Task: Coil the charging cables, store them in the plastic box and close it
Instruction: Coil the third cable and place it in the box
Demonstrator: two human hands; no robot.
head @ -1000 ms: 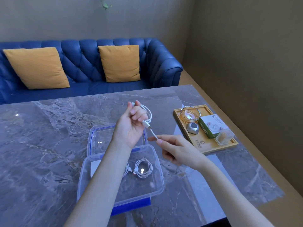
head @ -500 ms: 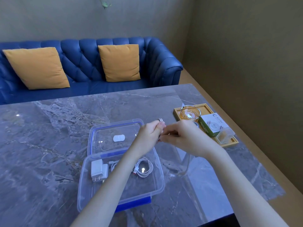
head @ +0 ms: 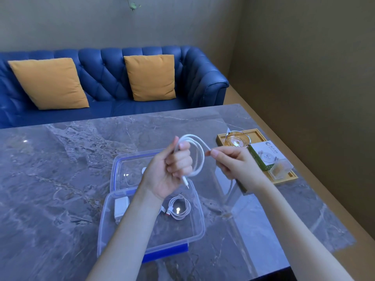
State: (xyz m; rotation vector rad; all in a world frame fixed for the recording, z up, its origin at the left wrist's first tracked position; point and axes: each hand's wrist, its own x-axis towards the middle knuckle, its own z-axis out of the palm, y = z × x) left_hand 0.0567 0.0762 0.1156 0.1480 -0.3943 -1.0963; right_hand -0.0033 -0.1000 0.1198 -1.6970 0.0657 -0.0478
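Both forearms raised over the counter, above the plastic box. Left hand upright, fingers curled around loops of white cable, plug end dangling below. Right hand pinching the cable's free run. Second coiled cable and charger inside the box, lid behind. Green carton's print too small to read.

Left forearm covers part of the white charger and the near end of the coiled cable in the plastic box. Small white item on the lid mostly hidden behind left hand. Print on green-white carton too small to read. Sofa cut by left edge.
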